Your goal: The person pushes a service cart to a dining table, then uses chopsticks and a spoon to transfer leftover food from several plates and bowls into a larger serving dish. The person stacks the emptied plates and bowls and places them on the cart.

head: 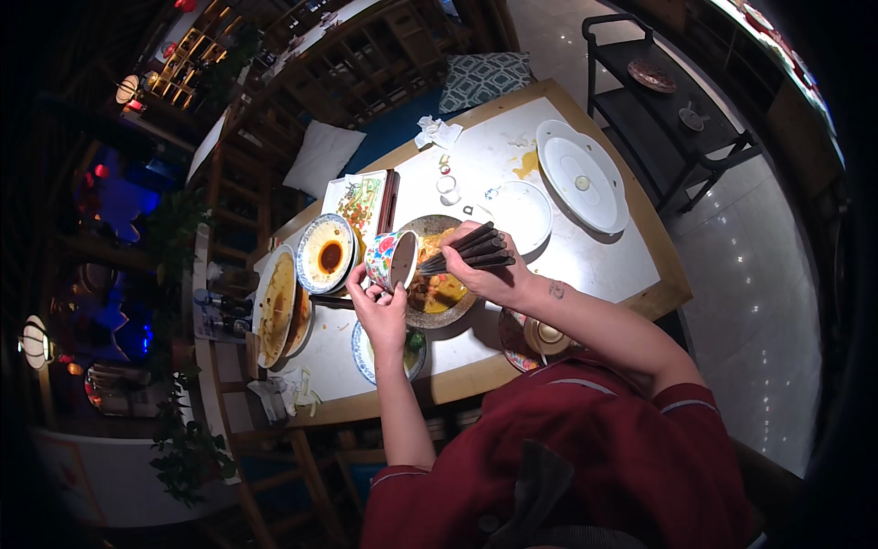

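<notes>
My left hand (381, 309) grips a floral-patterned cup (382, 257), tilted so its brown inside faces right. A bundle of dark chopsticks (480, 250) is in my right hand (473, 271), their tips close to the cup's mouth. Below both hands sits a grey stone-look bowl (442, 320) holding yellow, saucy food leftovers. Left of the cup, a stack of blue-rimmed plates (309, 264) has a dark sauce pool on top. Partly hidden by my left forearm is a blue-rimmed bowl (358, 350) with some greens in it.
Food-stained oval plates (273, 309) lean over the table's left edge. A rectangular dish (336, 195) holds chopped scraps. On the right lie a white plate (528, 213) and a large oval platter (593, 165). A teapot (545, 336) stands near my body. Beyond the table is a black trolley (672, 103).
</notes>
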A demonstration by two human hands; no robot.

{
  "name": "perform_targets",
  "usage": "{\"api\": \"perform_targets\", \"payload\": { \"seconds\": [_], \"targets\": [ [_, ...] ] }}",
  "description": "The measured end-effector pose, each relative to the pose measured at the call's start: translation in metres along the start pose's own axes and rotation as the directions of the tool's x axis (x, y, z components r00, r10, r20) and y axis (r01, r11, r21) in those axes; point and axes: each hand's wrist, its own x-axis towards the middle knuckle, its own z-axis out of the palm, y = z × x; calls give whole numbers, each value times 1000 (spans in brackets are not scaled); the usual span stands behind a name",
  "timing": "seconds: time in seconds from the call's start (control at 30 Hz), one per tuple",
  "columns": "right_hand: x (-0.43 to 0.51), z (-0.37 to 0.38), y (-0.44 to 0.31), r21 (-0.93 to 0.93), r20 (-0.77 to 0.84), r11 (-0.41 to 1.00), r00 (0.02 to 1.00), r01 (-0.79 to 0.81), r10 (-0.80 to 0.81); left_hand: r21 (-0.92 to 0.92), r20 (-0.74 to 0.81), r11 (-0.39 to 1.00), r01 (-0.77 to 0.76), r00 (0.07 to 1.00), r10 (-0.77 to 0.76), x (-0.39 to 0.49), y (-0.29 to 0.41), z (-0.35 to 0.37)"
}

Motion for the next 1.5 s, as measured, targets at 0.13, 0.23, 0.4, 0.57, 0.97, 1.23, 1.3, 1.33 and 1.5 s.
{"api": "perform_targets", "payload": {
  "seconds": [0.13, 0.23, 0.4, 0.57, 0.97, 1.23, 1.3, 1.33, 1.5],
  "targets": [
    [6, 13, -3, 112, 5, 994, 1000, 12, -12, -90, 49, 995, 31, 998, -27, -2, -6, 2],
    [6, 13, 6, 99, -11, 994, 999, -44, 45, -73, 41, 997, 8, 999, -5, -3, -1, 2],
    [2, -1, 2, 60, 8, 983, 985, -172, 172, -13, -21, 1000, 2, 1000, -2, -4, -7, -4],
    [-4, 20, 16, 102, -58, 995, 998, -8, 14, -22, 2, 1000, 4, 1000, -4, -4, -5, 3],
    [-3, -13, -17, -36, -48, 995, 994, 96, -97, 433, -35, 901, 32, 999, -19, 0, 6, -8],
    [0, 8, -17, 39, 63, 991, 990, 126, -128, 657, 111, 724, -207, 978, 179, 5, 8, 3],
    [-3, 5, -20, 101, 4, 994, 999, -50, 50, 676, 136, 713, -187, 982, 129, 7, 8, 2],
    [1, 1, -14, 48, -23, 998, 999, 48, -47, 690, 134, 701, -177, 984, 117, 7, 8, 1],
    [1, -6, -6, 10, -56, 1000, 998, 8, -7, 766, 88, 618, -176, 981, 171, 15, -7, -9]
  ]
}}
